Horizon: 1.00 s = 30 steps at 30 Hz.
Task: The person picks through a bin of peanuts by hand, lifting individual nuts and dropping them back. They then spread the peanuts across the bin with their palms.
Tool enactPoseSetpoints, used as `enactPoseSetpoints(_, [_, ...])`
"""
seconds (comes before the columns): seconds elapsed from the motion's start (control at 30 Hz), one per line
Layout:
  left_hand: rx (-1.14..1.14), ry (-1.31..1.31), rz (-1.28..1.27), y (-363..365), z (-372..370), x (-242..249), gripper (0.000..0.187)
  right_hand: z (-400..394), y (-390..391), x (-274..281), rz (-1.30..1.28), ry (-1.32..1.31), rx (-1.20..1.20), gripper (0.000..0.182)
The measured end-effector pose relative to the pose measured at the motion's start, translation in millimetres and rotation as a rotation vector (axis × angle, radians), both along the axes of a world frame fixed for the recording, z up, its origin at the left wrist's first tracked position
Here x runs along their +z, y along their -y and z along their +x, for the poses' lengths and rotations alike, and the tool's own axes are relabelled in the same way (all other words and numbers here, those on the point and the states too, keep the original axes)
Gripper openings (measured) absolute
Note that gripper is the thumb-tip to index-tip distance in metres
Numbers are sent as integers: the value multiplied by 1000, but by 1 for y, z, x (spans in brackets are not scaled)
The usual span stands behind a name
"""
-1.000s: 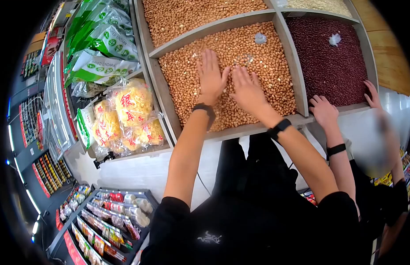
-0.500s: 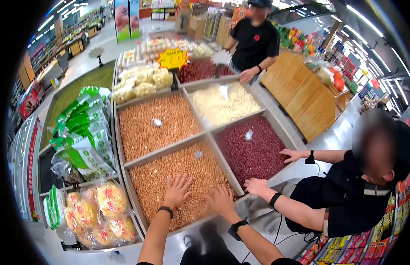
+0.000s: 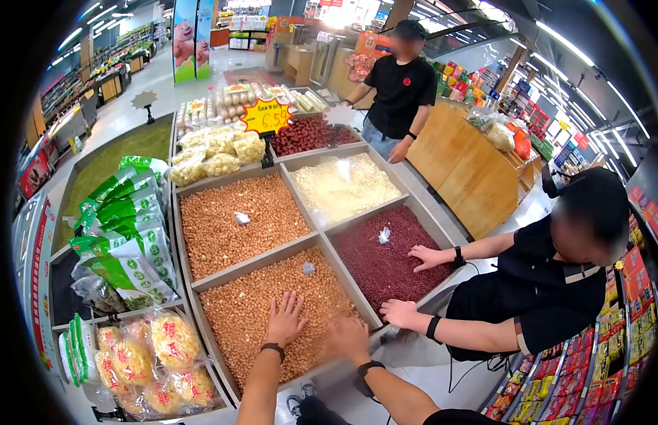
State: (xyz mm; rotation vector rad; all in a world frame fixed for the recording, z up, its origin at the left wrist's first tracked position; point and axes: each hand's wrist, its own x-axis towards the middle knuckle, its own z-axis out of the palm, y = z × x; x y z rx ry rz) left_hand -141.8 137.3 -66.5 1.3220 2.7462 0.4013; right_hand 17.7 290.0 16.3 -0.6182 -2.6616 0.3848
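My left hand (image 3: 285, 322) lies palm down with its fingers spread on the light brown peanuts (image 3: 237, 308) in the near compartment. To its right, my right hand (image 3: 349, 338) is over the same peanuts, close to the compartment's near right edge; its fingers are smeared by motion. A small clear plastic piece (image 3: 308, 268) rests on the peanuts beyond my hands. One compartment to the right holds dark red beans (image 3: 371, 255), where a co-worker's two hands touch the beans and the near edge.
More peanuts (image 3: 237, 219) and pale grains (image 3: 343, 185) fill the far compartments. Green-white bags (image 3: 134, 248) and bagged noodle cakes (image 3: 174, 340) are on the left. One co-worker (image 3: 534, 283) leans in at the right; another person (image 3: 400, 85) stands at the far side.
The view has shifted, so the bins appear further left. My right hand has blurred and its fingers are drawn closer to the palm. The co-worker's far hand has moved inward over the red beans.
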Motion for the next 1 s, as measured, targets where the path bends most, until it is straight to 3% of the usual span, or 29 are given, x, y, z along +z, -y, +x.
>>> enactPoseSetpoints(0.1, [14, 34, -84, -2, -6, 11, 71, 2, -4, -11, 51, 55, -11, 35])
enactPoseSetpoints(0.17, [91, -30, -1, 6, -6, 44, 65, 1, 3, -6, 28, 42, -8, 34])
enactPoseSetpoints(0.23, [170, 95, 343, 16, -12, 77, 50, 1, -3, -20, 9, 70, -75, 31])
enactPoseSetpoints(0.27, [179, 121, 593, 23, -9, 117, 32, 3, -4, -21, -15, 76, -76, 24])
enactPoseSetpoints(0.3, [180, 112, 584, 36, -3, 149, 32, 8, -3, -20, -25, 69, -72, 24])
enactPoseSetpoints(0.37, [227, 189, 839, 66, 11, 217, 26, 11, -5, -11, -94, 75, 11, 15])
enactPoseSetpoints(0.4, [206, 96, 912, 85, 25, 254, 24, 11, -1, -2, -131, -39, 1, 6])
enactPoseSetpoints(0.43, [218, 68, 930, 108, 43, 294, 23, 10, -5, 10, -374, -85, -2, 11])
enactPoseSetpoints(0.47, [231, 39, 949, 131, 62, 330, 23, 7, -17, 3, -387, -169, -52, 17])
enactPoseSetpoints(0.5, [196, -32, 962, 158, 75, 355, 23, 9, -9, 65, -507, -355, 39, 20])
enactPoseSetpoints(0.53, [132, -177, 954, 182, 88, 392, 25, 7, -19, 77, -405, -570, 132, 26])
enactPoseSetpoints(0.6, [22, -252, 1098, 226, 113, 442, 25, 41, -5, 220, -497, -604, 276, 24])
enactPoseSetpoints(0.63, [-55, -307, 1179, 242, 126, 467, 26, 64, 0, 287, -393, -647, 401, 23])
enactPoseSetpoints(0.67, [-141, -308, 1255, 260, 140, 486, 28, 82, -1, 343, -5, -762, 581, 21])
enactPoseSetpoints(0.73, [-340, -480, 1229, 291, 161, 519, 41, 132, 23, 427, 74, -997, 707, 24])
enactPoseSetpoints(0.77, [-443, -568, 1230, 305, 170, 530, 43, 169, 10, 441, 95, -1000, 763, 28])
enactPoseSetpoints(0.8, [-458, -502, 1227, 311, 195, 550, 40, 197, 13, 484, 210, -904, 1021, 37])
enactPoseSetpoints(0.83, [-453, -500, 1225, 323, 205, 558, 40, 260, -8, 546, 501, -338, 1104, 60])
enactPoseSetpoints(0.9, [-688, -425, 1312, 350, 215, 574, 49, 235, 77, 555, 444, -1052, 1135, 37])
enactPoseSetpoints(0.97, [-785, -368, 1203, 355, 231, 602, 46, 281, 116, 567, 271, -930, 1097, 40])
enactPoseSetpoints(1.0, [-873, -303, 1104, 354, 238, 611, 47, 327, 188, 540, 264, -930, 1094, 40])
